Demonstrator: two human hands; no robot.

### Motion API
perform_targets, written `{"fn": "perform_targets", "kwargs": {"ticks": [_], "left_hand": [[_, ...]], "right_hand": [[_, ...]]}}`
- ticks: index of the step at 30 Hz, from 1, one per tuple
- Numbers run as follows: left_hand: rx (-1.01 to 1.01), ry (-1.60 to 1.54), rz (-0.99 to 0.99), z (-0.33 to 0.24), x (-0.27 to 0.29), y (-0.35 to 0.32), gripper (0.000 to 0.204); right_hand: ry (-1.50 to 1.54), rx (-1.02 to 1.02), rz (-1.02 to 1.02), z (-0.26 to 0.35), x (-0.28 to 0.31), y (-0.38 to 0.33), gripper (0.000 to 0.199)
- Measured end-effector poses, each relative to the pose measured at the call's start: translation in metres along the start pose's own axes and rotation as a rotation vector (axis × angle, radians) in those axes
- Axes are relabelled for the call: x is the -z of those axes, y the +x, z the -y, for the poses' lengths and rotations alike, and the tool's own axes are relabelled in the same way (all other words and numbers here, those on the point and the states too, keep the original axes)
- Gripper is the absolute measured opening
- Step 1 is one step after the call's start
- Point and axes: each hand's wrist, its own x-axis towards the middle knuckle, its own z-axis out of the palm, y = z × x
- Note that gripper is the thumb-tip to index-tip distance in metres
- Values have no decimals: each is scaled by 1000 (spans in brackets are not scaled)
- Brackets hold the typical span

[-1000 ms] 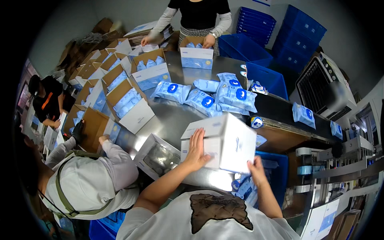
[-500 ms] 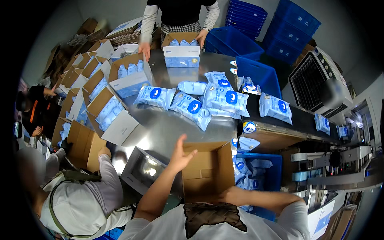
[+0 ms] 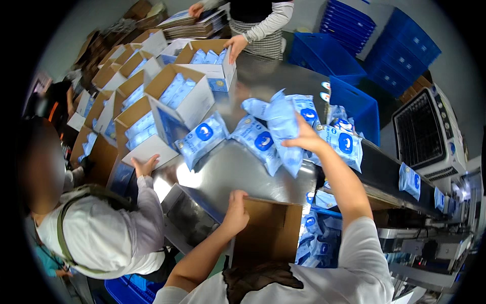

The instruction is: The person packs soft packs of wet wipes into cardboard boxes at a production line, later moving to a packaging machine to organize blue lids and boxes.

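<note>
My right hand point(image 3: 305, 136) grips a light blue soft pack of wipes point(image 3: 282, 129), tilted up on edge above the pile on the metal table point(image 3: 243, 177). Other packs lie around it: one with a blue round print point(image 3: 202, 139) to the left, one point(image 3: 257, 142) just beside it, and another point(image 3: 302, 107) behind. Close to my body stands an open cardboard box point(image 3: 268, 228), brown inside; no pack shows in the part I can see. My left hand point(image 3: 236, 213) is closed at this box's far left corner, on its edge.
A second open box point(image 3: 190, 218) lies left of mine. Filled boxes point(image 3: 187, 96) crowd the table's left. A co-worker's hand point(image 3: 146, 166) touches one; another person's hand point(image 3: 236, 46) holds a box across the table. To the right are a conveyor point(image 3: 382, 162) with packs and blue crates point(image 3: 354, 106).
My right hand has gone from the near box to the pile and taken a pack. My left hand has closed at the box edge. The person opposite has moved a filled box left.
</note>
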Motion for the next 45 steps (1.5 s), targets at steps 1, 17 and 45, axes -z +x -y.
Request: {"fn": "perform_targets", "kwargs": {"ticks": [1,17,45], "left_hand": [[-21,-7,-17,5,-1,-1,47],[49,-367,238,9,49,17,45],[113,-594,183,0,49,190,91]], "right_hand": [[478,-112,180,54,9,-22,101],[-390,-169,1466,47,-205,-193,66],[-36,45,798,107,-43,-196,111]]}}
